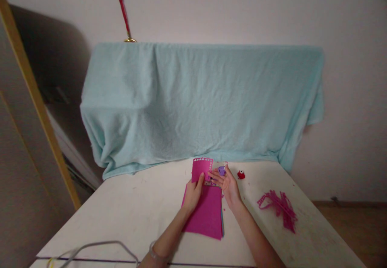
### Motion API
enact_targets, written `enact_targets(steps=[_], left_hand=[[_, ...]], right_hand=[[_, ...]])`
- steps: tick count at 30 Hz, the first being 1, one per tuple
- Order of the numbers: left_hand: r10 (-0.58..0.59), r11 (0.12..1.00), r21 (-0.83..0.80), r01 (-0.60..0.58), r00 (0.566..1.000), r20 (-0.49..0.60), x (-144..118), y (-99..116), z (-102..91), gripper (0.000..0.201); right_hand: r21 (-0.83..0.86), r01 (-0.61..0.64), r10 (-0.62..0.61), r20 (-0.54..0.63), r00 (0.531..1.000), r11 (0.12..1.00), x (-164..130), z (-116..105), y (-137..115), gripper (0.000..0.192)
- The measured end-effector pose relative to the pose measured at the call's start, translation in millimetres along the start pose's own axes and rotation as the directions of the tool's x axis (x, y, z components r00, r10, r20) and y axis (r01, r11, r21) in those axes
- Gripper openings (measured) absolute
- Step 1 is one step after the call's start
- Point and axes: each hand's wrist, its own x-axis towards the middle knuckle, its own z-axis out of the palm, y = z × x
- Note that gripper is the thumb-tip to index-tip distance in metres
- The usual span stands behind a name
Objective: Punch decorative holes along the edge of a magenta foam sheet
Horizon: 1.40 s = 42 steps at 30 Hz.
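My left hand (195, 191) pinches a small magenta sheet of paper (200, 170) with the thumb on its face. Small punched holes run along the sheet's top and right edges. My right hand (228, 183) is at the sheet's right side, holding a small purple paper punch (222, 171) between thumb and fingers. Beneath both hands lies a stack of larger sheets (204, 217), magenta on top with a bluish edge showing on the right. Tiny magenta paper bits are scattered around the stack's far end.
A small red paper punch (241, 175) rests right of my right hand. Farther right is a heap of magenta paper strips (279, 209). Light blue cloth (205, 106) hangs behind the white table (130, 211). A grey cable (99, 243) curves along the near left edge.
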Motion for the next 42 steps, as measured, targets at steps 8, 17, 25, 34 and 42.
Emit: enact_targets(steps=[8,17,25,34,42], left_hand=[[0.123,0.985,-0.111,-0.128,0.991,-0.057,4.4,11.6,-8.5,0.044],[0.233,0.972,-0.051,-0.229,0.969,0.087,3.0,15.6,-12.2,0.041],[0.136,0.986,0.068,-0.155,0.965,0.226,-11.5,19.9,-11.8,0.042],[0.062,0.985,0.163,-0.058,0.998,-0.02,1.6,-3.0,-10.8,0.058],[0.081,0.994,0.087,-0.071,0.991,-0.106,2.5,2.0,-14.8,0.052]], right_hand=[[-0.089,0.092,-0.095,-0.03,0.995,0.992,6.5,-11.5,-4.7,0.049],[-0.198,0.186,-0.193,-0.017,0.981,0.962,10.1,-18.5,-6.9,0.051],[-0.208,0.185,-0.181,0.039,0.983,0.96,0.7,-6.3,-10.0,0.052],[-0.259,0.296,-0.316,-0.041,0.948,0.92,7.1,-19.3,-21.4,0.046],[-0.826,0.347,-0.597,0.016,0.802,0.444,7.8,-27.5,-12.2,0.039]])
